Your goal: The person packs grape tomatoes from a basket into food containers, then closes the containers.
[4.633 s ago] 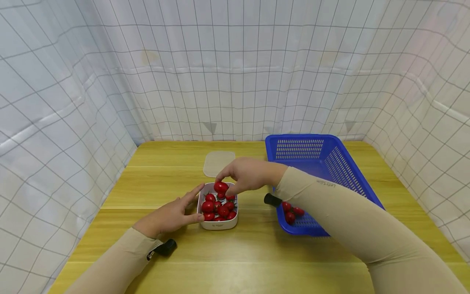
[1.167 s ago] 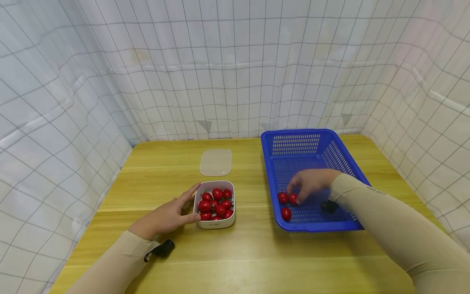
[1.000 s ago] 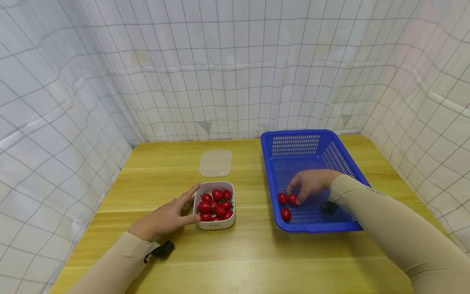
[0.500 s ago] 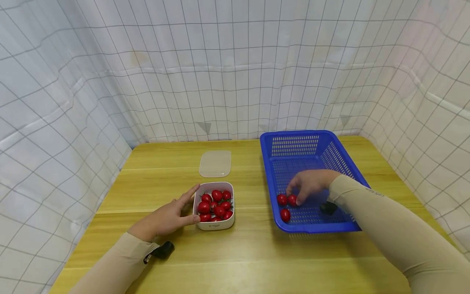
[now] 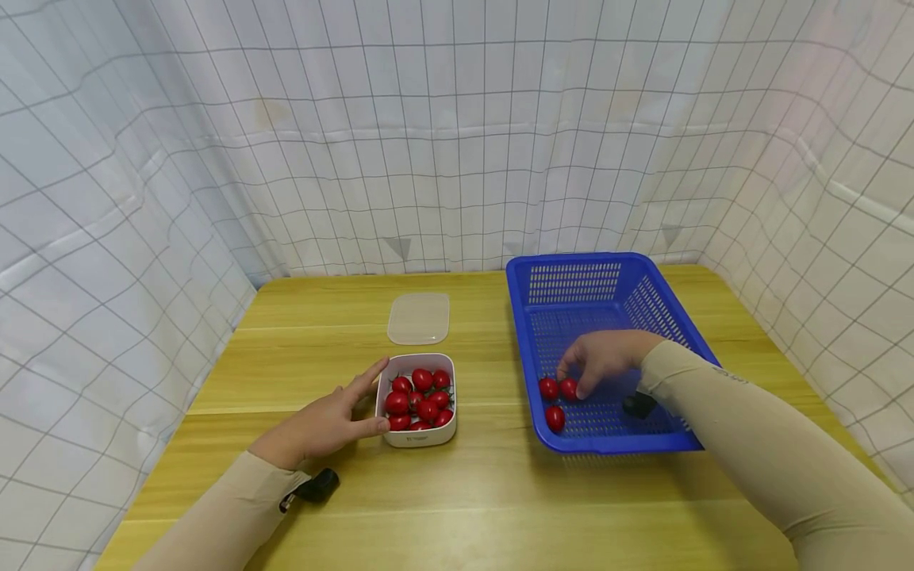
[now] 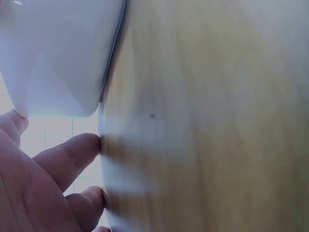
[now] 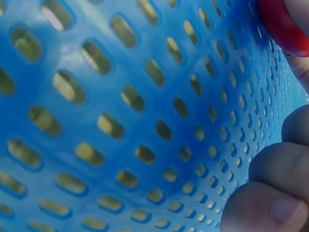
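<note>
In the head view, my left hand rests beside a small white box, its thumb and index finger touching the box's left side. Several cherry tomatoes fill the box. My right hand reaches into the blue plastic basket and pinches a cherry tomato between thumb and fingers. Two more lie close by: one tomato touching or nearly touching it, another tomato nearer the front. The right wrist view shows part of the pinched tomato at its upper right corner.
A flat translucent lid lies behind the box on the wooden table. The basket's raised walls surround the right hand. White gridded curtains enclose the table at the back and both sides.
Since the oldest frame, my right hand has left a tomato in the white box and gone right into the basket, to another tomato. Over the last second both hands have stayed almost still.
</note>
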The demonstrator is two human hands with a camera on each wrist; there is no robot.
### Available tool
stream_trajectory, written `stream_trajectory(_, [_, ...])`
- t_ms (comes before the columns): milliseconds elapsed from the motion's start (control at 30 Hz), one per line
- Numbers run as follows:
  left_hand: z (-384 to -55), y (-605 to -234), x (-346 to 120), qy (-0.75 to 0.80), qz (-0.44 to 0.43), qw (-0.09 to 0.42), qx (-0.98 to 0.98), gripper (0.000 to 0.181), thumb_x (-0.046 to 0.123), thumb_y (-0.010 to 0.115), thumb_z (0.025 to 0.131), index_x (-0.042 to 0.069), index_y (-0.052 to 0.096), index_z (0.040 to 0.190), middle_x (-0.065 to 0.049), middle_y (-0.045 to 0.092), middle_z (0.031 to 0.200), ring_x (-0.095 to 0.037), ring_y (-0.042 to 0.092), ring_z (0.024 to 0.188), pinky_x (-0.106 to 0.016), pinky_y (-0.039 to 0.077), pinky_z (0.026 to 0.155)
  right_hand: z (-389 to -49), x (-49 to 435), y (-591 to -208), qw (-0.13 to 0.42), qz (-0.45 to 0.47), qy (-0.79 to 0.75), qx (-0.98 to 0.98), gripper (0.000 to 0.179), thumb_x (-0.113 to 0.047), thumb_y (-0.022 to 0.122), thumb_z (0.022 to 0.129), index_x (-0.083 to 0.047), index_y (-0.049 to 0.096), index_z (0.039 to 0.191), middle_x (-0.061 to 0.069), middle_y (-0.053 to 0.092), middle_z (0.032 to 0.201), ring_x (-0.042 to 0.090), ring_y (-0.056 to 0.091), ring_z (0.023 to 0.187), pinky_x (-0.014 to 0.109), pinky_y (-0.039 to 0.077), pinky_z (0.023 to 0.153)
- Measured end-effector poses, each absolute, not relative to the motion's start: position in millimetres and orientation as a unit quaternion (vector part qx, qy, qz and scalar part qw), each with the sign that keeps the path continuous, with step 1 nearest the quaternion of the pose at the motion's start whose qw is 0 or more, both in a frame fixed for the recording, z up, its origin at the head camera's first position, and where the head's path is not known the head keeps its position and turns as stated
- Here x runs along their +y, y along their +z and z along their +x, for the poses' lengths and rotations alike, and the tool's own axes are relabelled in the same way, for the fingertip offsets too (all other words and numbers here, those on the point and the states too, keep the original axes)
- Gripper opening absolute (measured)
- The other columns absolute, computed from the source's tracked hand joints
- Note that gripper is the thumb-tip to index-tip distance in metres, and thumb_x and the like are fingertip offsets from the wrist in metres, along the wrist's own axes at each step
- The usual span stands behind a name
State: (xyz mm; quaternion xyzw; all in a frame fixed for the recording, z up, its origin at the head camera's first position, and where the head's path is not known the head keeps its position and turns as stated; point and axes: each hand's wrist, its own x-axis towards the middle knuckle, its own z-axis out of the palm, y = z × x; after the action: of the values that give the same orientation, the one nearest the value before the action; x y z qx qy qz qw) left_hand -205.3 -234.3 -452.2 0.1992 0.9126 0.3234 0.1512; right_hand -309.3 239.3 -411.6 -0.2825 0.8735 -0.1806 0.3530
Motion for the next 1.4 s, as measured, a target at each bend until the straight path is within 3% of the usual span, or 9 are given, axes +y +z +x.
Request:
stream_trajectory(433, [-202.7,-454.0,-237.6,0.330,0.195,0.155,0.911,0.100,0.054,0.071,0.097,0.027,0.010,0.171,-0.015,0.043,0.166,-0.048,0.033,0.156,-0.079,0.024,0.119,-309.1,233.8,-410.1,0.348,-0.295,-0.157,0.876,0.032,-0.015,0.083,0.077,-0.021,0.074,0.107,-0.006,0.064,0.090,0.013,0.055,0.080,0.029,0.045,0.074])
stream_trajectory(667, [-200.9,-454.1,-237.9,0.329,0.195,0.154,0.911,0.100,0.056,0.070,0.097,0.027,0.010,0.171,-0.015,0.043,0.166,-0.048,0.027,0.158,-0.077,0.010,0.124,-309.3,234.7,-400.4,0.322,-0.291,-0.143,0.890,0.036,-0.017,0.084,0.077,-0.022,0.074,0.112,-0.005,0.067,0.100,0.016,0.058,0.090,0.033,0.050,0.081])
stream_trajectory(833, [-201.1,-454.3,-237.5,0.329,0.196,0.155,0.911,0.100,0.056,0.070,0.097,0.026,0.010,0.171,-0.014,0.042,0.167,-0.048,0.026,0.158,-0.077,0.010,0.124,-307.4,234.6,-384.3,0.309,-0.283,-0.171,0.892,0.036,-0.015,0.084,0.077,-0.020,0.073,0.110,-0.005,0.065,0.087,0.014,0.058,0.077,0.030,0.050,0.070])
stream_trajectory(1033, [-203.7,-453.2,-237.6,0.325,0.198,0.156,0.912,0.101,0.058,0.069,0.097,0.025,0.010,0.171,-0.013,0.041,0.168,-0.048,0.024,0.159,-0.075,0.009,0.125,-304.3,224.8,-351.2,0.294,-0.281,-0.215,0.888,0.034,-0.012,0.084,0.079,-0.016,0.069,0.109,-0.005,0.051,0.066,0.011,0.046,0.060,0.023,0.039,0.056])
stream_trajectory(1400, [-206.1,-450.7,-238.1,0.328,0.201,0.156,0.910,0.101,0.056,0.070,0.097,0.026,0.009,0.171,-0.015,0.044,0.166,-0.048,0.028,0.158,-0.075,0.009,0.125,-290.3,156.4,-306.7,0.245,-0.366,-0.189,0.878,0.029,-0.015,0.082,0.086,-0.020,0.069,0.112,-0.005,0.048,0.069,0.011,0.046,0.063,0.025,0.039,0.058])
